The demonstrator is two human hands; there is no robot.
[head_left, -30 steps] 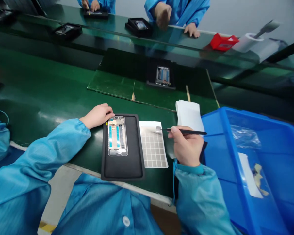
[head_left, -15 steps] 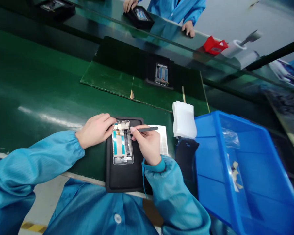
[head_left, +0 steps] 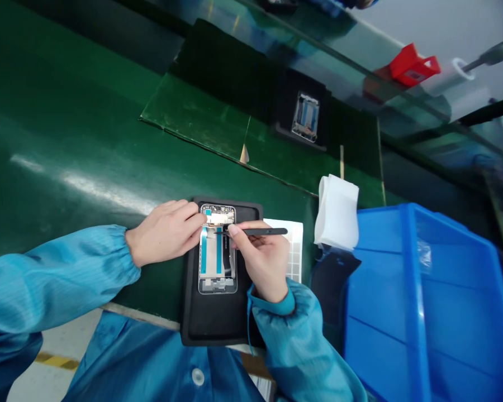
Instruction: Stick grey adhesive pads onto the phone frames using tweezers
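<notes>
An opened phone (head_left: 210,254) lies in a black tray (head_left: 218,321) at the table's front edge. Its circuit board is at the far end, and two blue-green strips run down its middle. My left hand (head_left: 167,231) is closed, with its curled fingers holding the phone's upper left edge. Between the thumb and fingers of my right hand (head_left: 265,259) is a pair of dark tweezers (head_left: 264,231). The tweezers point left, and their tip is over the phone just below the board. Whether the tip touches a part is too small to tell.
A sheet of pale stickers (head_left: 295,251) lies partly under my right hand. Folded white cloths (head_left: 337,212) and a dark sheet (head_left: 333,273) lie beside a large blue bin (head_left: 411,290). Another opened phone (head_left: 305,117) sits in a black tray farther back, near a red holder (head_left: 414,66).
The view has shifted, and the co-worker's hands are out of it. The tweezers' tip has come lower, below the board. My left hand stays at the phone's edge.
</notes>
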